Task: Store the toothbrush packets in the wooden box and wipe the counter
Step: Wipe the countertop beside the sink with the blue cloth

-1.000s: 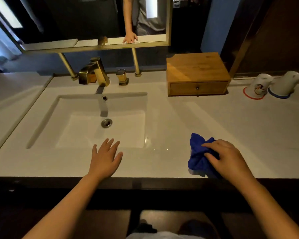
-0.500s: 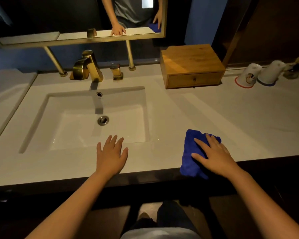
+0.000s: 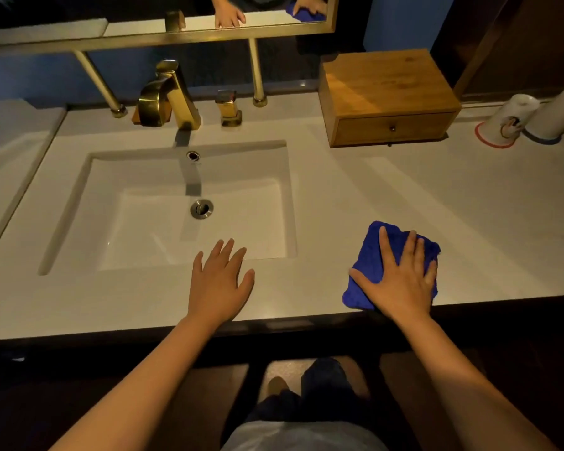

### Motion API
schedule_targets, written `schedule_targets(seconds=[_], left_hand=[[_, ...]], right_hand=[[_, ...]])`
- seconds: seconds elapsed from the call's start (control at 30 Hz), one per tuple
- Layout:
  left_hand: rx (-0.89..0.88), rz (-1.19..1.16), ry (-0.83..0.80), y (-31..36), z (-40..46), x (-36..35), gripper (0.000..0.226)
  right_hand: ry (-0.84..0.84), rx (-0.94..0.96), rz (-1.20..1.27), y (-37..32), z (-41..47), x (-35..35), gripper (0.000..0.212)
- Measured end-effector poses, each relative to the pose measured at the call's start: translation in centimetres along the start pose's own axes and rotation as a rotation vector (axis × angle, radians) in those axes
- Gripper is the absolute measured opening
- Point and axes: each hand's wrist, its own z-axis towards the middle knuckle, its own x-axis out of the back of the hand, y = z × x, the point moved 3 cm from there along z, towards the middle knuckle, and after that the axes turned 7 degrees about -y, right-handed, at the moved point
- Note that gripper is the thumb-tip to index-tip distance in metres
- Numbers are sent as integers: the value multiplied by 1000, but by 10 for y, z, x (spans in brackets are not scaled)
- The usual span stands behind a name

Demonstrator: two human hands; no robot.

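Lower right of the frame, the right hand (image 3: 401, 281) is pressing the folded blue terry cloth (image 3: 376, 252) flat on the white stone worktop (image 3: 437, 203), fingers (image 3: 385, 245) spread for wiping. The left hand (image 3: 217, 281) is bracing, fingers released. Upper right, the closed wooden drawer box (image 3: 385, 92) is sitting; no packets are showing.

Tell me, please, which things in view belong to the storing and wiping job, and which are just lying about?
Part of the job:
- blue cloth, pressed flat under the right hand
- wooden box, drawer shut
- white counter
- left hand, flat at the sink's front rim

Just there:
- gold faucet
- sink
- two upturned cups
- mirror

No toothbrush packets are visible.
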Motion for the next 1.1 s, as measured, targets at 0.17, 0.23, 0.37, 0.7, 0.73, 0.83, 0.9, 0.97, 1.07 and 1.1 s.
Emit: schedule_targets(seconds=[0.17,0.23,0.37,0.7,0.73,0.83,0.9,0.97,1.07,1.1], left_hand=[[-4,-10,4,0,1,-1,60],[-8,-14,7,-1,1,-2,62],[-5,-25,10,-2,2,-3,66],[2,-55,-12,-3,3,-5,62],[3,-57,-12,-3,3,-5,62],[4,-64,-8,-3,2,-4,62],[5,-59,-12,-3,2,-4,63],[6,-51,-14,-3,2,-4,62],[5,-52,-9,-3,2,-3,63],[2,-53,-5,-2,2,-2,64]], right_hand=[[14,-14,-23,-11,8,3,85],[12,31,-45,-16,-2,-1,80],[6,152,-89,-61,-22,-17,76],[46,253,-48,-160,22,-28,55],[51,254,-22,-167,29,-27,52],[70,234,27,-179,51,-24,46],[87,232,31,-184,62,-21,45],[109,249,93,-185,64,-17,43],[105,249,527,-173,51,-9,37],[81,227,736,-167,42,-5,35]])
